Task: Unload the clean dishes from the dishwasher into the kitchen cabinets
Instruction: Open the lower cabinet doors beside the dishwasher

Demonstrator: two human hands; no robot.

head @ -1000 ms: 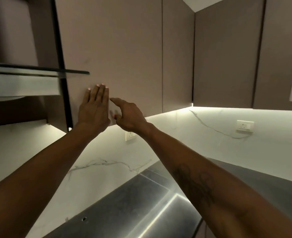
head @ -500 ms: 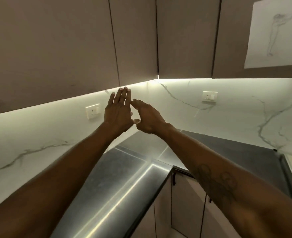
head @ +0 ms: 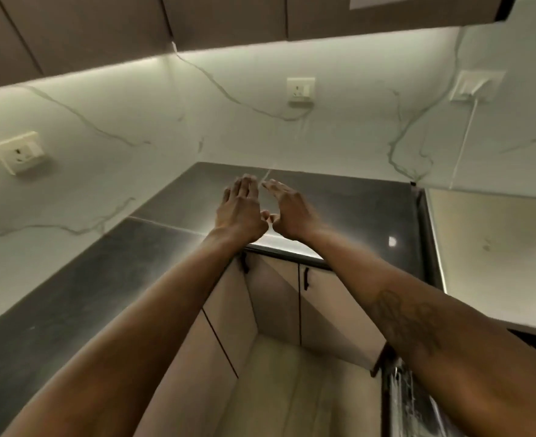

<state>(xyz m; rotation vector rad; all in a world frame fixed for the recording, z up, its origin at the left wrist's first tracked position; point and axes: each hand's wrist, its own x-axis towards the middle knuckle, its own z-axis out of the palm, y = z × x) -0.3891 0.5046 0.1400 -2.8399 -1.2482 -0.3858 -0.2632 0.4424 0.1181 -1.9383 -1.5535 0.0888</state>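
Left hand (head: 240, 212) and right hand (head: 292, 212) are both empty, fingers straight and together, backs toward the camera, thumbs almost touching, held in the air over the desk (head: 71, 294) corner. Bottom right, beside the right forearm, a dark shiny thing (head: 402, 398), cannot tell what. Below the hands, beige lower cabinets (head: 276, 304), doors closed, black handles (head: 306, 279). The dark desk runs in an L along the white veined wall (head: 165, 121). Three sockets (head: 300, 88) on the wall, the rightmost with a white cable (head: 463, 137) hanging down. Farthest up, brown upper cabinets (head: 87, 29), doors closed, lit strip under them.
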